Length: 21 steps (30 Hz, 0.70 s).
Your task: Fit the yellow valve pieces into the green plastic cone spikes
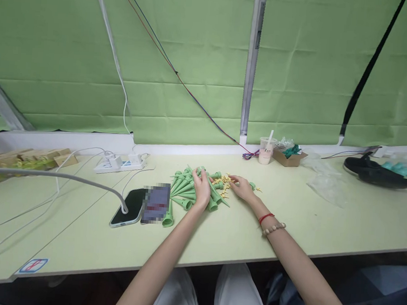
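Observation:
A heap of green plastic cones (185, 188) lies on the pale green table (79, 236). My left hand (202, 188) rests on top of the heap with its fingers curled over the cones. Small yellow pieces (224, 184) are scattered just right of the cones. My right hand (243, 188) lies among these yellow pieces, fingers bent and pointing left; what it pinches, if anything, is too small to see. One green cone (168, 216) lies apart, beside the phone.
A phone (128, 207) on a white cable lies left of the cones, with a blurred card (156, 203) beside it. A power strip (121, 163), a drink cup (267, 150), a small cardboard box (289, 156), clear plastic bags (323, 179) and black sandals (376, 173) sit farther back.

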{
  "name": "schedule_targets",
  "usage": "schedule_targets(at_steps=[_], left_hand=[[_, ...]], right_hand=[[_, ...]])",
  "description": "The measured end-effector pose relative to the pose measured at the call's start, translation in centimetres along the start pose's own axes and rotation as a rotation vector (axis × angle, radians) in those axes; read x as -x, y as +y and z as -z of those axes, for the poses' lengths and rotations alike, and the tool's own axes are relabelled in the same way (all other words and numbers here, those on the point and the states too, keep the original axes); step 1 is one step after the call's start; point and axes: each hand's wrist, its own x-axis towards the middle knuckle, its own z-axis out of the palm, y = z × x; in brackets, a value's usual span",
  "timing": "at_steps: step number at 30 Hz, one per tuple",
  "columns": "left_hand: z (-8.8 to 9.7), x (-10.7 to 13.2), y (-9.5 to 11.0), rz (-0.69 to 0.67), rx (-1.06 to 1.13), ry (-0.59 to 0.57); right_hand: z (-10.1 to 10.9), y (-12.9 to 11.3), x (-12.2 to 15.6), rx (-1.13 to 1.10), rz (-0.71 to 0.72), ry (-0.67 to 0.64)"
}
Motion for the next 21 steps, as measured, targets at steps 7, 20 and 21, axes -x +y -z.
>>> schedule_targets(at_steps=[7,20,21], left_hand=[[2.1,-2.3,0.8,-0.210,-0.207,0.260],[1.1,-1.9,-2.7,-0.202,-0.585,-0.421],[1.1,-1.9,-2.9,-0.214,-0.622,-0.412]], right_hand=[[-1.3,-1.6,-0.8,0.182,0.105,-0.083],[-4.6,-2.2,-2.4,0.189,0.203,-0.262],[-4.3,-2.1,-2.3,0.198,0.175,-0.250]])
